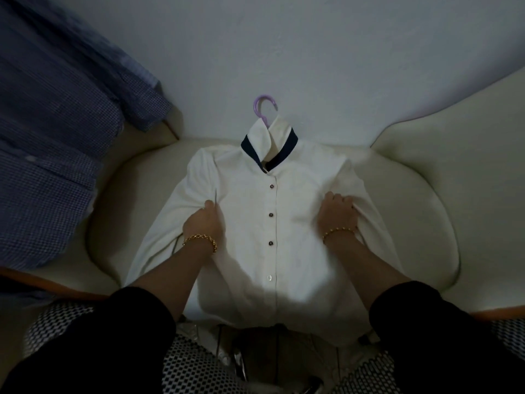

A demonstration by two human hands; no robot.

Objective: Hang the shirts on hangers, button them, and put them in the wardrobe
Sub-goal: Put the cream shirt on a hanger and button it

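Note:
A white shirt (272, 211) with a dark collar band lies flat on a cream seat cushion (417, 200), front up and buttoned down its placket. A purple hanger (262, 108) is inside it; only the hook shows above the collar. My left hand (206, 223) grips a fold of fabric at the shirt's left side, by the sleeve seam. My right hand (338, 213) grips the fabric at the right side in the same way. Both wrists wear gold bracelets.
A blue checked shirt (56, 143) hangs over the left armrest. The cream armchair's right arm (460, 129) rises at the right. A pale wall (284, 46) stands behind. Patterned black-and-white fabric (193, 365) shows at the bottom.

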